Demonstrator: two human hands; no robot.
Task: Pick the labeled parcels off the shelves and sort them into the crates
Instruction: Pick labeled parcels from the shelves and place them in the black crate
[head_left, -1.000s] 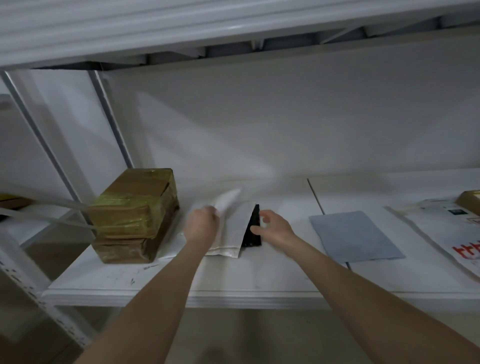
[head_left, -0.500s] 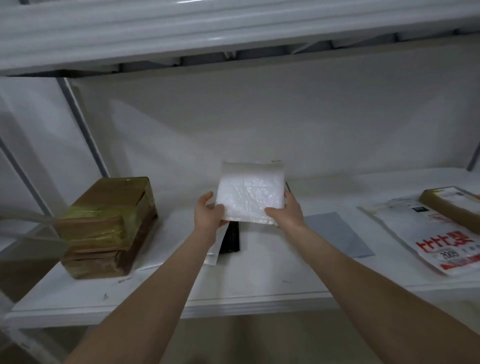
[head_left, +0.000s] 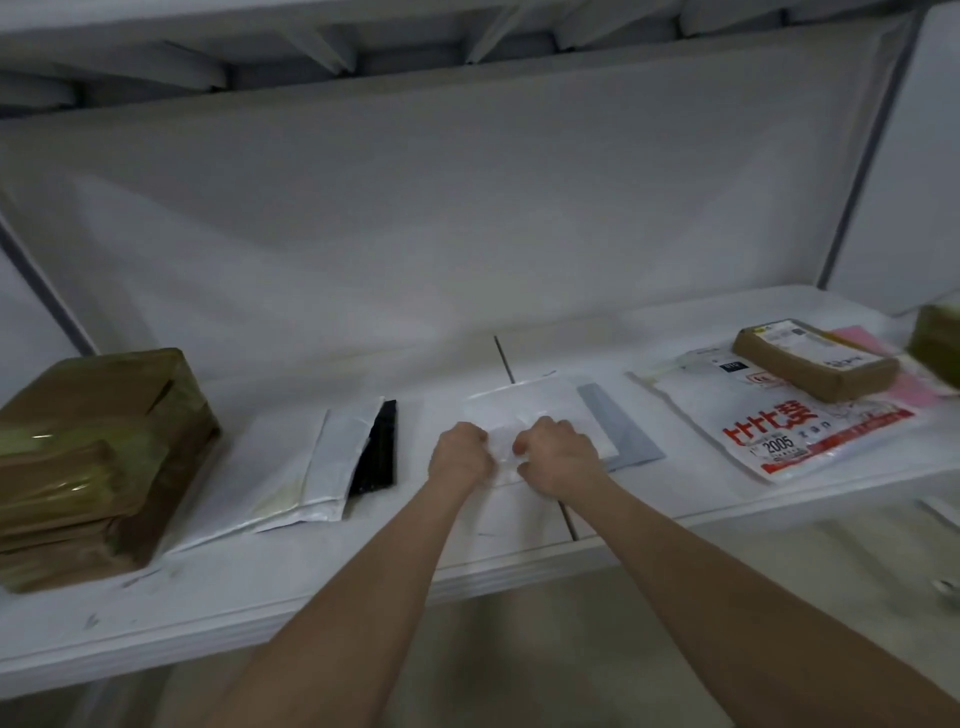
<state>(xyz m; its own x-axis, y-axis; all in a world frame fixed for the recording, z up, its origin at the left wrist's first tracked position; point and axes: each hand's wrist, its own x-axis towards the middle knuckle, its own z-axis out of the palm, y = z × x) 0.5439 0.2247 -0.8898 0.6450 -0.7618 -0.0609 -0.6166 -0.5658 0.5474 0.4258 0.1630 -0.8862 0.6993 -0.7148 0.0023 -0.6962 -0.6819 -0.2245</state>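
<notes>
A white bubble mailer (head_left: 530, 410) lies flat on the white shelf (head_left: 260, 587), partly over a grey flat envelope (head_left: 623, 431). My left hand (head_left: 460, 454) and my right hand (head_left: 558, 457) sit on its near edge, fingers curled and pinching it. To the left lie more white mailers (head_left: 322, 462) with a black parcel (head_left: 378, 452) beside them. Further left stands a stack of tape-wrapped brown boxes (head_left: 98, 457).
At the right lies a white plastic bag with red print (head_left: 779, 421), and a small labeled brown box (head_left: 815, 358) rests on it over a pink sheet (head_left: 904, 384). Another brown parcel (head_left: 940, 343) shows at the far right edge. The shelf above hangs low overhead.
The white bubble mailer, held up in both hands half a second ago, now lies flat on the shelf to the right of the pile, over the grey envelope. The view has shifted right.
</notes>
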